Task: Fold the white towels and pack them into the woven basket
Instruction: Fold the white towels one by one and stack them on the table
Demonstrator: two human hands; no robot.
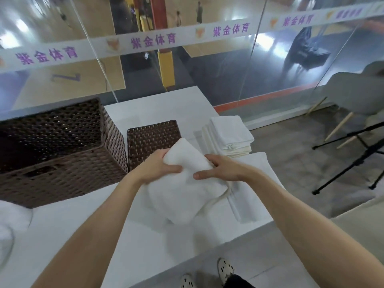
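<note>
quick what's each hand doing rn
Left hand: gripping the folded white towel.
Right hand: gripping the same towel from its other side.

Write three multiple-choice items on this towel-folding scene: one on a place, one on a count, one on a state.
1. Where does the stack of folded towels lie from the small basket?
A. to its right
B. inside it
C. to its left
2. How many woven baskets are in view?
A. one
B. two
C. three
3. The towel in front is
A. lying flat, untouched
B. gripped by both hands
C. draped over a chair

1 A: the stack sits right of the small basket.
2 B: a large basket and the small one.
3 B: the left hand and the right hand both grip it.
</note>
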